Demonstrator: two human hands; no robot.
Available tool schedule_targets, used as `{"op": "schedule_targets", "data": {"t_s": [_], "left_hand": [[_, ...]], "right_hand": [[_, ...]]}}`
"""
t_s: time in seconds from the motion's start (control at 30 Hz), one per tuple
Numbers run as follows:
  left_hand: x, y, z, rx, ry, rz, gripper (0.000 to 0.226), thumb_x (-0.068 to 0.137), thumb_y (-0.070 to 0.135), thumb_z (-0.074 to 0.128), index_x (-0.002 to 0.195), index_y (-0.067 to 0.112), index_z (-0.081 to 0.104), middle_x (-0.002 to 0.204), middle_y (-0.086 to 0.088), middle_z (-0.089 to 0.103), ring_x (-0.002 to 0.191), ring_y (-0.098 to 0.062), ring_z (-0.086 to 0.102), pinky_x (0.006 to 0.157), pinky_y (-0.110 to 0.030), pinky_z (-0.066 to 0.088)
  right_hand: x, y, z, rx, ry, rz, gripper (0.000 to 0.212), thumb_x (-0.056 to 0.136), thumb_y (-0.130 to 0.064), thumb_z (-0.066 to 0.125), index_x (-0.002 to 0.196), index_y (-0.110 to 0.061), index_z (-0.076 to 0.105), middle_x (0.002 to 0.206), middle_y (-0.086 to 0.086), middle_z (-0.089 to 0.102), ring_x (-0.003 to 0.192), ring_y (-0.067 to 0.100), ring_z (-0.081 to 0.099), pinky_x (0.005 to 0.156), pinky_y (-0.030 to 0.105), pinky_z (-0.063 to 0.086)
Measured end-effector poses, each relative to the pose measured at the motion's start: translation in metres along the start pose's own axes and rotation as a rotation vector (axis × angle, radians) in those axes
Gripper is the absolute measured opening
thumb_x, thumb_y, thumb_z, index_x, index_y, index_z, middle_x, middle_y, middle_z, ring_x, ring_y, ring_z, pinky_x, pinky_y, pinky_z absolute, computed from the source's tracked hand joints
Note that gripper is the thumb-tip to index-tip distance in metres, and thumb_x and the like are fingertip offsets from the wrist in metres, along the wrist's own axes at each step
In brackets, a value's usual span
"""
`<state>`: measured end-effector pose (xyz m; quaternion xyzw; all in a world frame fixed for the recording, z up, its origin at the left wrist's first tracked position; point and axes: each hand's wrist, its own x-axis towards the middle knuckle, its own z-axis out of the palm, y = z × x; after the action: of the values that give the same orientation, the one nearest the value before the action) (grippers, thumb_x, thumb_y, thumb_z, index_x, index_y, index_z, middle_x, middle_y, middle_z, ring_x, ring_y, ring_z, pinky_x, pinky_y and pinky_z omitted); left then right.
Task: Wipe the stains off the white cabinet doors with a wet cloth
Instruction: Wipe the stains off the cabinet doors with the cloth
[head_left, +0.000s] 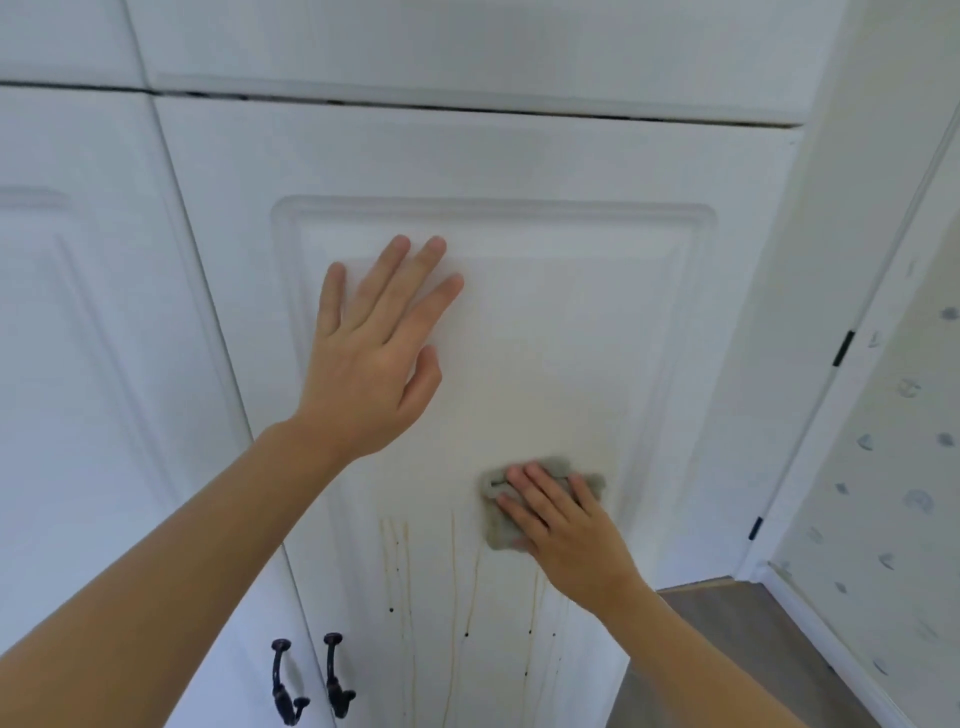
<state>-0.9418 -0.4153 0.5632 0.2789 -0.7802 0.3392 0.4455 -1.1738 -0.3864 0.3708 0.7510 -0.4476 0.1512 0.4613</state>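
Note:
A white panelled cabinet door (545, 312) fills the middle of the head view. Brown drip stains (454, 582) with dark dots run down its lower part. My left hand (374, 353) lies flat on the upper panel with fingers spread and straight. Lower and to the right, my right hand (561, 530) presses a small grey-green cloth (498, 519) against the door with straight fingers, just above the drips. The cloth sticks out above and left of the fingers.
A second white door (93, 364) stands to the left, and two dark handles (306, 680) sit at the doors' meeting edge below. Upper cabinet doors (467, 47) run above. Right of the cabinet are a white wall, a door frame (852, 364) and wooden floor (727, 649).

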Motion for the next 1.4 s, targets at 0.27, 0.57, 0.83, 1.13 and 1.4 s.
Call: {"op": "schedule_targets", "data": {"t_s": [0.27, 0.57, 0.83, 1.13, 1.4], "left_hand": [[-0.006, -0.019, -0.014, -0.012, 0.011, -0.126, 0.049, 0.089, 0.019, 0.04, 0.137, 0.008, 0.042, 0.146, -0.009, 0.038, 0.137, -0.023, 0.029, 0.107, -0.045, 0.02], [-0.002, -0.025, -0.023, -0.122, 0.01, -0.111, 0.045, 0.087, 0.013, 0.043, 0.131, 0.005, 0.05, 0.14, -0.01, 0.046, 0.131, -0.024, 0.038, 0.101, -0.04, 0.032], [-0.028, -0.044, -0.046, -0.046, -0.083, -0.181, 0.052, 0.088, 0.018, 0.039, 0.14, 0.008, 0.038, 0.15, -0.008, 0.031, 0.14, -0.023, 0.023, 0.109, -0.048, 0.02], [-0.049, -0.058, -0.034, 0.062, -0.129, -0.163, 0.055, 0.091, 0.019, 0.036, 0.144, 0.006, 0.029, 0.153, -0.009, 0.021, 0.142, -0.021, 0.014, 0.112, -0.039, 0.012], [-0.049, -0.06, -0.039, 0.065, -0.144, -0.129, 0.054, 0.089, 0.016, 0.037, 0.141, 0.004, 0.034, 0.152, -0.011, 0.026, 0.141, -0.023, 0.02, 0.108, -0.047, 0.027]], "right_hand": [[0.148, 0.058, -0.085, 0.147, 0.326, 0.398, 0.061, 0.098, -0.041, 0.032, 0.148, -0.01, 0.017, 0.155, 0.012, 0.012, 0.143, 0.029, 0.013, 0.113, 0.047, 0.011], [0.079, -0.023, -0.024, 0.094, 0.145, 0.19, 0.063, 0.096, -0.041, 0.032, 0.149, -0.016, 0.007, 0.159, 0.008, -0.006, 0.146, 0.024, -0.002, 0.114, 0.046, 0.009], [0.096, 0.017, -0.055, 0.013, 0.121, -0.103, 0.084, 0.08, -0.027, 0.064, 0.15, -0.02, 0.017, 0.155, 0.002, 0.02, 0.139, 0.02, 0.025, 0.108, 0.045, 0.016], [0.168, -0.028, -0.057, 0.113, 0.342, 0.298, 0.057, 0.1, -0.039, 0.026, 0.149, -0.012, 0.016, 0.155, 0.015, 0.015, 0.144, 0.028, 0.01, 0.114, 0.047, 0.007], [0.079, -0.052, -0.021, -0.027, 0.017, -0.232, 0.073, 0.085, -0.02, 0.039, 0.151, -0.02, 0.009, 0.159, 0.001, -0.002, 0.146, 0.017, -0.002, 0.115, 0.041, -0.001]]}}
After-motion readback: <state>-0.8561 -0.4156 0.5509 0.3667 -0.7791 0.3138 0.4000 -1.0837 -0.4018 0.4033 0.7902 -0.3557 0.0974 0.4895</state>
